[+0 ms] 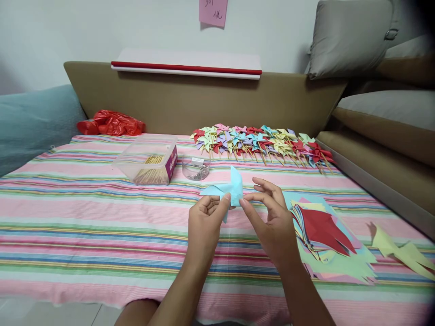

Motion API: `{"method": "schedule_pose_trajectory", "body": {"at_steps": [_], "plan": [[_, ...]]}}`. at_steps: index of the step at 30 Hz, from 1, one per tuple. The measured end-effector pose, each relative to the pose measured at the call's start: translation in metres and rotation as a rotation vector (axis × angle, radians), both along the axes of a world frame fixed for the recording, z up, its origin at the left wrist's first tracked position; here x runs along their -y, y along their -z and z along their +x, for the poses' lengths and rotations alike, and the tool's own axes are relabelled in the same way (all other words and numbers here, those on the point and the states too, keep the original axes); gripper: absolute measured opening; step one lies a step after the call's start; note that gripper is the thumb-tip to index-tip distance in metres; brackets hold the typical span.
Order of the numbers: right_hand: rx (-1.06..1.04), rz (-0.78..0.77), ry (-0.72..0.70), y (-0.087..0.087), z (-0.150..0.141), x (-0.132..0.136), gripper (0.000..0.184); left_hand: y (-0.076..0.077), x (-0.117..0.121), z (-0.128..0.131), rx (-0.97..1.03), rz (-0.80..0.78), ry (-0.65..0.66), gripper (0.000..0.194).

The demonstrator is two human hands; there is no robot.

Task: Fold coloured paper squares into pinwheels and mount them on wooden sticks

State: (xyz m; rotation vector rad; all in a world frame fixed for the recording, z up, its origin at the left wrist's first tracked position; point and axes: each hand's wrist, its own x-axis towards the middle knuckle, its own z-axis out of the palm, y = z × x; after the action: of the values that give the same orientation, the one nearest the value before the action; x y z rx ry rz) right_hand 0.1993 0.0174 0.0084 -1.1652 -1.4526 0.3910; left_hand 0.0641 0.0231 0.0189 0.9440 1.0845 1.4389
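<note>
A light blue paper pinwheel (237, 184), partly folded, is held up over the striped cloth in front of me. My left hand (205, 222) pinches it, thumb pressed near the middle and fingers curled behind. At its lower right edge, the thumb and index fingertip of my right hand (273, 222) close on the paper, while the other fingers stay raised. No stick shows on this pinwheel. Just beyond it stands a round clear tub (196, 171) of small shiny metal pieces. To my right lies a stack of cut coloured paper sheets (328, 228), red on top.
A clear plastic box (152, 158) holding thin wooden sticks lies left of the tub. Many finished pinwheels (251, 140) on sticks line the back. A yellow cut sheet (403, 251) lies far right, a red plastic bag (117, 123) back left. Cushions (384, 113) border the right side.
</note>
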Motion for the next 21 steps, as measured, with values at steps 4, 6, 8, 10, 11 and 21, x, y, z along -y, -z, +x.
{"method": "schedule_pose_trajectory", "body": {"at_steps": [4, 6, 8, 10, 11, 21], "plan": [[-0.088, -0.068, 0.013, 0.003, -0.004, -0.002, 0.007, 0.001, 0.001, 0.001, -0.002, -0.004, 0.016, 0.027], [-0.124, -0.091, -0.006, 0.005, -0.005, -0.004, 0.007, 0.001, 0.000, 0.002, 0.001, -0.002, 0.021, 0.027], [-0.155, -0.106, -0.019, 0.007, -0.006, -0.005, 0.008, 0.002, 0.000, 0.002, 0.005, 0.000, 0.023, 0.027], [-0.180, -0.114, -0.020, 0.008, -0.007, -0.006, 0.008, 0.003, 0.000, 0.002, 0.011, 0.000, 0.021, 0.027], [-0.188, -0.115, -0.019, 0.008, -0.007, -0.006, 0.008, 0.004, 0.000, 0.002, 0.012, 0.000, 0.019, 0.027], [-0.190, -0.112, 0.013, 0.005, -0.012, -0.004, 0.006, 0.005, 0.000, 0.002, 0.022, -0.010, 0.025, 0.024]]}}
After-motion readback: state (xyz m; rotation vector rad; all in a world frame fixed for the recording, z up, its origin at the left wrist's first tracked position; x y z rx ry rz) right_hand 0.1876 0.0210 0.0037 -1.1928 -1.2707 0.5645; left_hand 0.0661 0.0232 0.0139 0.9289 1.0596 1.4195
